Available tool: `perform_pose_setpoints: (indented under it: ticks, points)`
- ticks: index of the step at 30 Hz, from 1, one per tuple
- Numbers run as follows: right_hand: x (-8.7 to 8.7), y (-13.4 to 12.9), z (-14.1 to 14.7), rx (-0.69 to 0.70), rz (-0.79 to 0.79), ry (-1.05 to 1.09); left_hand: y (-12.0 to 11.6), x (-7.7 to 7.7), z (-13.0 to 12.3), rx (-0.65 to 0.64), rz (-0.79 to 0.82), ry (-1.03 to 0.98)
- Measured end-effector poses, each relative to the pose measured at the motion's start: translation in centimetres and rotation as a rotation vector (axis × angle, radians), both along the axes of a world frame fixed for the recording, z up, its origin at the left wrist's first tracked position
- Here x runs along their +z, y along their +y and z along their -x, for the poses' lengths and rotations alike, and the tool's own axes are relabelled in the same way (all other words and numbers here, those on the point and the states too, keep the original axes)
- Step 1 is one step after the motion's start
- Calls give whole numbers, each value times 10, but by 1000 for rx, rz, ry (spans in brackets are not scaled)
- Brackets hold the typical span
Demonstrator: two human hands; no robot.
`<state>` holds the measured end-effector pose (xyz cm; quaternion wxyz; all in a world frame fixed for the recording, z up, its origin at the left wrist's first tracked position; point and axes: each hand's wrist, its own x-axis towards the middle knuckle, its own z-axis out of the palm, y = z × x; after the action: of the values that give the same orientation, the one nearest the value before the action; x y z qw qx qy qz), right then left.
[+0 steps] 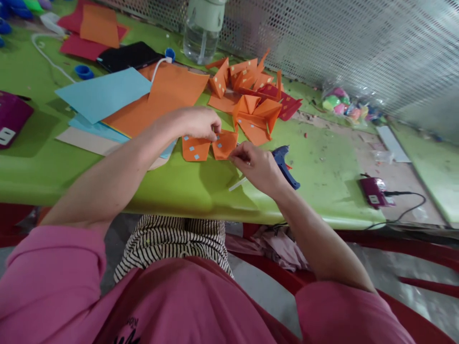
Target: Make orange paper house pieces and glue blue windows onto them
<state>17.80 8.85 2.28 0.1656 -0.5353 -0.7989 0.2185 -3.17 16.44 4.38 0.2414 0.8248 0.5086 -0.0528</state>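
Note:
An orange paper piece (224, 145) with small light-blue squares lies on the green table, joined or close to a second orange part (195, 149) with similar squares. My left hand (203, 123) reaches over the top of it, fingertips pinched at the paper's upper left; anything between them is too small to name. At the right edge my right hand (251, 162) is closed, thumb and finger on the paper's lower right corner. A blue glue gun (286, 167) lies just right of my right hand, and a whitish stick (237, 184) shows below that hand.
Folded orange paper shapes (256, 114) stand behind my hands. Blue sheets (103, 93), orange sheets (175, 88) and a black phone (129, 56) lie at the left. A water bottle (202, 33) stands at the back. On the right is a purple box (378, 192) with a black cable.

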Motion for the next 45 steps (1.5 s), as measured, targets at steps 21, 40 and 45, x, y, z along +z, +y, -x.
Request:
perform_pose_setpoints:
  ticks: [21, 40, 45]
  points:
    - [-12, 12, -7, -16, 29, 230, 0, 0, 0, 2, 8, 0]
    - [-12, 13, -5, 4, -27, 145, -4, 5, -2, 1, 2, 5]
    - [-18, 12, -4, -106, -38, 142, -4, 6, -3, 8, 5, 8]
